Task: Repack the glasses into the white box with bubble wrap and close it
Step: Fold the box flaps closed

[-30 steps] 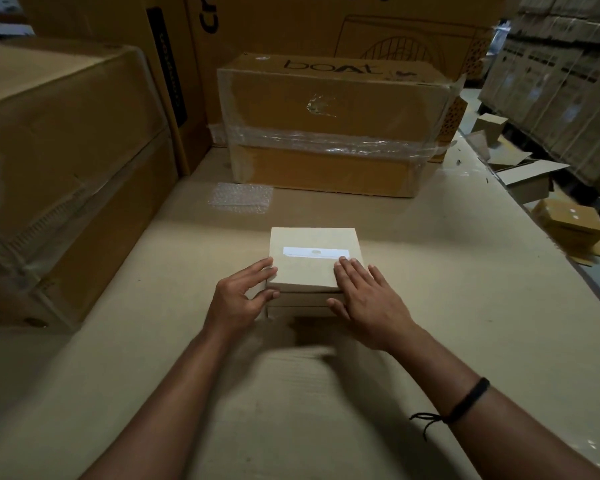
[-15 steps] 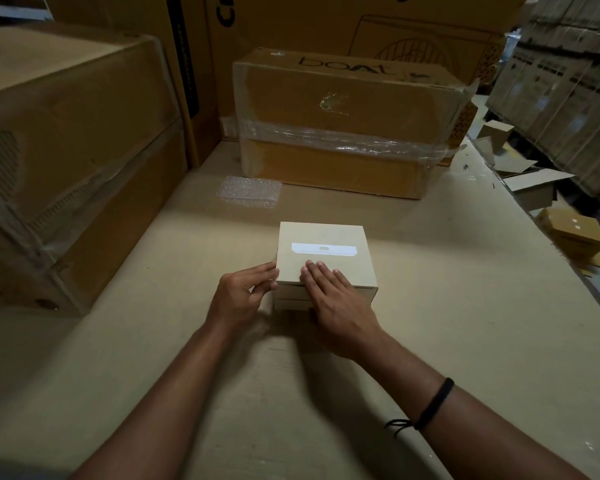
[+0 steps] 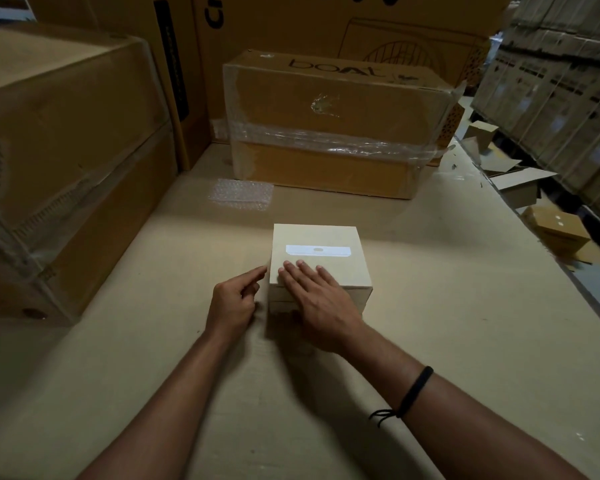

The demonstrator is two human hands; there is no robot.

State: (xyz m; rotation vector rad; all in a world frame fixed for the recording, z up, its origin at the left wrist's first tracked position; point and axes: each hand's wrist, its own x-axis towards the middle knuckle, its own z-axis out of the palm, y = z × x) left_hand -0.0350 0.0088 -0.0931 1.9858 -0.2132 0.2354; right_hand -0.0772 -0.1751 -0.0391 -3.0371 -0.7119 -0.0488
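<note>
Here, your white box (image 3: 321, 244) sits closed on the surface (image 3: 447, 306). Cartons (image 3: 66, 150) block left and far; rightward is open to the edge. Right grip (image 3: 317, 299) lies flat on the lid; left grip (image 3: 234, 299), loosely curled, empty, is beside its left wall.

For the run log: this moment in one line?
white box: closed | right hand: flat on its top | left hand: beside box, holding nothing | bubble wrap: loose behind box
</note>
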